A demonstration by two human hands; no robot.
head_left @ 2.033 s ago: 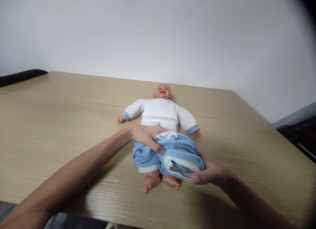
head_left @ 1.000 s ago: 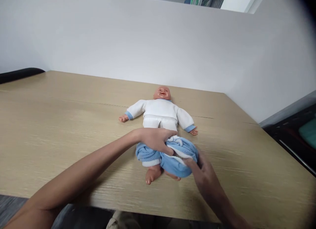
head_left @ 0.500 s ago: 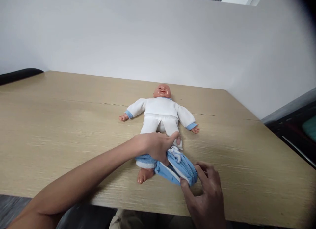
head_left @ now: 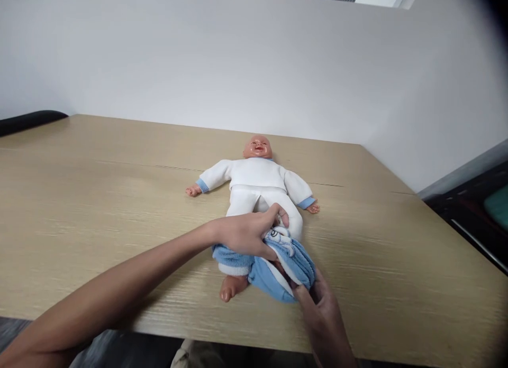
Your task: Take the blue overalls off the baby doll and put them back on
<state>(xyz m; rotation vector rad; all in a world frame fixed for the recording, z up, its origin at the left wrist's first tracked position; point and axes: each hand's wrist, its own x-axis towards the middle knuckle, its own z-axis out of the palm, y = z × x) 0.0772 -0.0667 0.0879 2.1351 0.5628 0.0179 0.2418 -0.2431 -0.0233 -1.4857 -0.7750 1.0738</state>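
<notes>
A baby doll [head_left: 257,173] in a white top with blue cuffs lies on its back on the table, head away from me. Blue fleece pants [head_left: 273,278] with white trim are bunched about its lower legs. One bare foot [head_left: 232,287] pokes out of the left leg opening; the doll's other foot is mostly hidden in the cloth. My left hand [head_left: 252,231] reaches across the doll's legs and grips the upper edge of the pants. Low on the right, my right hand [head_left: 319,302] is closed on the other side of the pants, thumb at the opening.
The wooden table [head_left: 119,199] runs back to a pale wall [head_left: 198,56]. A black curved object [head_left: 35,119] lies at the far left edge. Dark items [head_left: 468,214] stand beyond the table's right side. My lap is below the front edge.
My right hand has moved in closer under the pants, its fingers now behind the cloth. My left hand has shifted slightly up and left, and the doll's right-side leg has moved outward.
</notes>
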